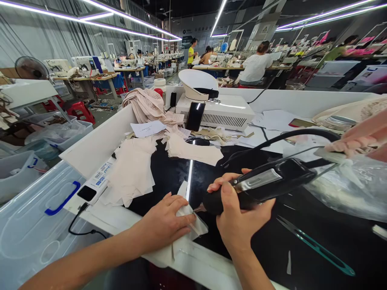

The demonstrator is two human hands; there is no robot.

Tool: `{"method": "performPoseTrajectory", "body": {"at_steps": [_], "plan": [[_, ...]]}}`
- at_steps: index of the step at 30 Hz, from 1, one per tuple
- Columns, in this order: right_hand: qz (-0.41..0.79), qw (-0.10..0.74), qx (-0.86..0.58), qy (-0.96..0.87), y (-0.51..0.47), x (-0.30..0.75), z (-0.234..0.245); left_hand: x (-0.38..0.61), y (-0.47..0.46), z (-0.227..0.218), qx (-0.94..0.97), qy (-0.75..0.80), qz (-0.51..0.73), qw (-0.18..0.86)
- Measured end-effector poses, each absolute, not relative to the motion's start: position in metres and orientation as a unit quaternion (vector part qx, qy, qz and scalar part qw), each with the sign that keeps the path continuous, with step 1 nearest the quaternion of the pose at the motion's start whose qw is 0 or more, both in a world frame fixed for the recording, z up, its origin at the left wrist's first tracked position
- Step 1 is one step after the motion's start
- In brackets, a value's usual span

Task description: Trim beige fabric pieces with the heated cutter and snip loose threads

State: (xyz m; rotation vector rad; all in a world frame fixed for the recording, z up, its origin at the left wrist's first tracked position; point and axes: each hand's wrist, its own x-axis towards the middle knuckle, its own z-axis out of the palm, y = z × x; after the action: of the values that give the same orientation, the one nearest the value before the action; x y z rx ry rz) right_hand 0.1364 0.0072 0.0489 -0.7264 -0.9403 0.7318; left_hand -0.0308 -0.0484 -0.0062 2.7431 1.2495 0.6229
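Observation:
My left hand (167, 219) lies over a small piece of pale thin fabric (198, 225) at the table's front edge, fingers stretched out and pressing on it. My right hand (238, 213) is wrapped around a black corded handheld tool (272, 181) with a silver plate on its side. The tool's rounded front end is just right of the fabric; its working tip is mostly hidden. Behind my left hand lie a stack of cream fabric pieces (133, 169) and a second cream stack (193, 150), both apart from my hands.
Teal-handled tweezers (317, 244) lie on the black work surface (256, 249) at right. Another person's hand (359, 137) is above a clear plastic bag (347, 185). A phone (195, 116) leans on a white vented box (217, 110). A power bank (95, 185) rests at left.

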Motion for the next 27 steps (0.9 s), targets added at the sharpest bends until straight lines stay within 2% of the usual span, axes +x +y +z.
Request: {"method": "performPoseTrajectory", "body": {"at_steps": [20, 27], "plan": [[0.349, 0.764, -0.319, -0.439, 0.003, 0.135, 0.052, -0.019, -0.071, -0.001, 0.882, 0.416, 0.219, 0.029], [0.346, 0.767, -0.325, -0.431, 0.002, 0.134, 0.053, -0.035, -0.043, 0.002, 0.909, 0.344, 0.236, 0.022]]}}
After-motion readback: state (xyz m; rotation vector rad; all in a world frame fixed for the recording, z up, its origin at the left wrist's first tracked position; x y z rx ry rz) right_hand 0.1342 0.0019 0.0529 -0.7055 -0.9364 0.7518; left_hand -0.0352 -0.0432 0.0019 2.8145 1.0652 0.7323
